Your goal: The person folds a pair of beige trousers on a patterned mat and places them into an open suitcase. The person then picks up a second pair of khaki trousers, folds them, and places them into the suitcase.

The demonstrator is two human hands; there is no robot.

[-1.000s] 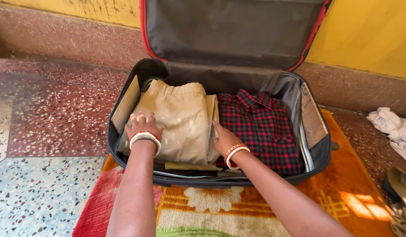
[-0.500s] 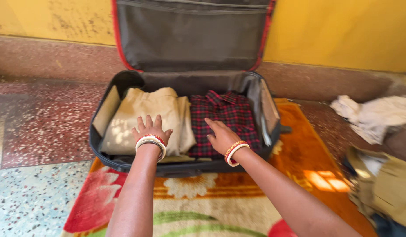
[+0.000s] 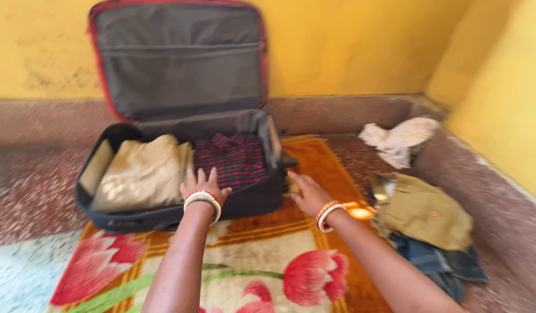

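Since a moment ago both hands have come off the packed clothes and the view has swung right. The open suitcase (image 3: 163, 217) sits on the flowered rug (image 3: 250, 261), lid propped against the yellow wall, so its contents lie flat: folded beige trousers (image 3: 141, 174) beside a red plaid shirt (image 3: 233, 162). The olive garment pile (image 3: 421, 211) waits by the corner. The left hand (image 3: 203, 186) rests on the suitcase's front rim, fingers spread. The right hand (image 3: 307, 194) hovers over the rug, fingers loosely open, holding nothing.
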